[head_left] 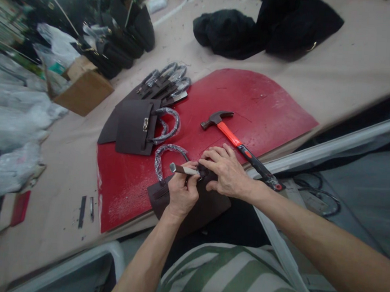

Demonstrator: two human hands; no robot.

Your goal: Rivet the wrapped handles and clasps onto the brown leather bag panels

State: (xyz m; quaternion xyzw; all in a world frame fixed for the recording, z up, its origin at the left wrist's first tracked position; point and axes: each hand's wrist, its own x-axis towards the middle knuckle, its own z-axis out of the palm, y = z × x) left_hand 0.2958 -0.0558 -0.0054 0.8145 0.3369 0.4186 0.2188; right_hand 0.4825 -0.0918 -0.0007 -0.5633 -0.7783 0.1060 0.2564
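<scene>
My left hand is closed around a short hand tool with a brown and pale handle and a metal cap; its working end is hidden among my fingers. Under both hands lies a dark brown handbag panel, overhanging the near edge of a red mat. A plastic-wrapped loop handle stands up from the panel. With bent fingers, my right hand grips a dark part of this panel beside the tool. A claw hammer with an orange and black handle lies beyond my right hand.
More dark panels with wrapped handles lie on the mat's far left. A cardboard box, dark bags and plastic wrapping fill the left side. Black cloth-like bundles rest at the back. A pale metal frame runs along the right.
</scene>
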